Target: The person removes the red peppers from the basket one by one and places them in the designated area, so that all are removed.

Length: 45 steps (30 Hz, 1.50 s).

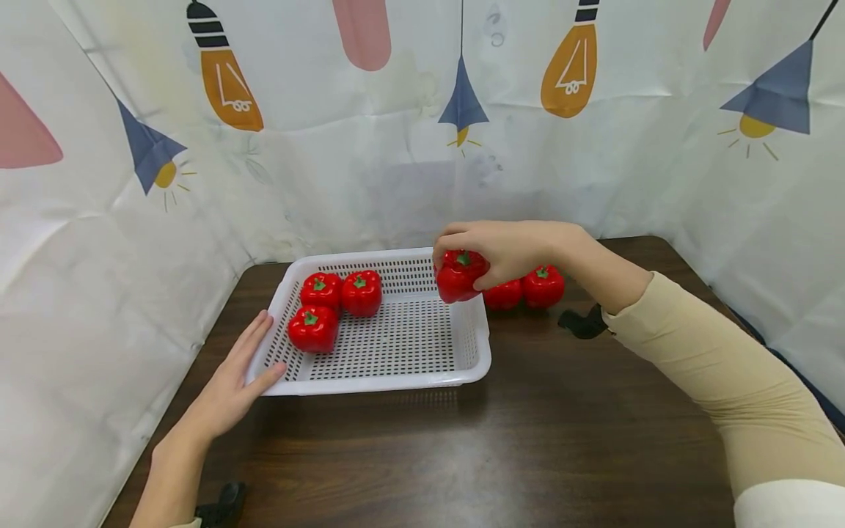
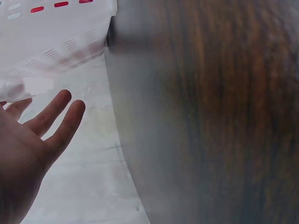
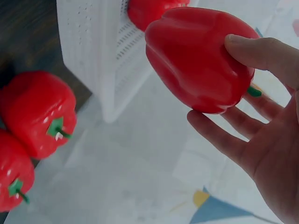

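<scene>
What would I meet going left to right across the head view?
Left hand, front pepper in the white basket, rightmost pepper resting inside, held pepper in the right hand, partly hidden pepper on the table, outermost pepper.

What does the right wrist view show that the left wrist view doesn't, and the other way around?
Only the right wrist view shows the right hand holding a red pepper, two more peppers outside the basket, and a printed blue lamp.

Only the left wrist view shows the left hand, fingers spread, by the basket's edge.

Both show the white basket with red inside, the dark table and the pale curtain.
</scene>
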Available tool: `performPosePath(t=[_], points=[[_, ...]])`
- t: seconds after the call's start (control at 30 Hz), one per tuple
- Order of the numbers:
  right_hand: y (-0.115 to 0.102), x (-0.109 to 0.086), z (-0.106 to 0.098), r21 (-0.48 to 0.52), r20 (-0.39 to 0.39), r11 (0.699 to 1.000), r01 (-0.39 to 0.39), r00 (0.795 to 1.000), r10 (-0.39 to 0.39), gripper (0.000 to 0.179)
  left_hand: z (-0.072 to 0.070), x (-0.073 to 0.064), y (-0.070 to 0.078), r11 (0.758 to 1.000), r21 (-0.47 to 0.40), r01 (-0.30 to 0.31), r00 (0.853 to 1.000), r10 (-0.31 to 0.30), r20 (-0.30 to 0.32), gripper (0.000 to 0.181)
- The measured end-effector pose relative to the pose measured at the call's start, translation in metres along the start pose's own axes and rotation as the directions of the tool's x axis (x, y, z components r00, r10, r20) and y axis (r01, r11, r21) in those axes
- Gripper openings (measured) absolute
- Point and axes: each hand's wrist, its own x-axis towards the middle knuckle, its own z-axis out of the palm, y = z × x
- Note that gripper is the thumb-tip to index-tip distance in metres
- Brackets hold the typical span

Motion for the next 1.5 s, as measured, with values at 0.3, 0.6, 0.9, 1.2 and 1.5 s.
performPosePath(t=[0.3, 0.6, 0.9, 1.2, 1.5], points=[[0.011, -0.031, -0.008, -0.002, -0.059, 1.0, 0.012, 0.998, -0.012, 0.054, 0.001, 0.0, 0.001, 1.0, 0.005, 0.003, 1.0, -0.003, 0.007, 0.086], [0.026, -0.059, -0.008, 0.047, -0.107, 0.998, -0.046, 0.993, 0.051, 0.055, -0.001, -0.001, 0.003, 1.0, 0.012, 0.011, 1.0, -0.011, 0.008, 0.087], [0.044, -0.088, -0.009, 0.089, -0.154, 0.991, -0.097, 0.982, 0.11, 0.058, -0.001, 0.0, 0.002, 1.0, 0.015, 0.005, 1.0, -0.005, 0.002, 0.087], [0.056, -0.115, -0.008, 0.12, -0.185, 0.982, -0.148, 0.968, 0.168, 0.057, -0.001, 0.0, 0.002, 1.0, 0.02, 0.005, 1.0, -0.005, 0.004, 0.087], [0.062, -0.136, -0.007, 0.102, -0.211, 0.973, -0.205, 0.952, 0.223, 0.057, -0.001, 0.001, 0.002, 1.0, 0.015, -0.001, 1.0, 0.001, 0.003, 0.087]])
